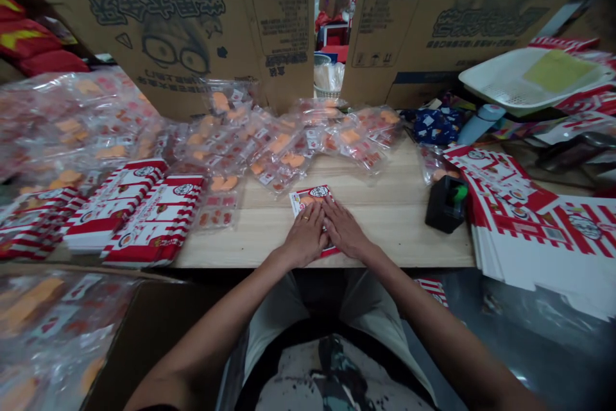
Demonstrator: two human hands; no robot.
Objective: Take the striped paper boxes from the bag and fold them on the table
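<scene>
My left hand [305, 235] and my right hand [345, 229] lie flat side by side on a small red-and-white printed packet [312, 194], fingers stretched forward. The hands touch near the fingertips. The packet rests on the wooden table near its front edge; its far part shows a round black-and-white print, and most of the rest is hidden under my palms. Behind it lie clear plastic packs [282, 151] with orange and red pieces inside. To the left, one such pack [219, 202] sits beside stacks of red-and-white striped printed boxes [158, 218].
A black tape dispenser [445, 204] stands right of my hands, beside flat printed cartons [534, 218]. A white tray [510, 81] holds something yellow. Tall cardboard boxes [231, 13] line the back. An open carton with more clear packs [48, 340] is at lower left.
</scene>
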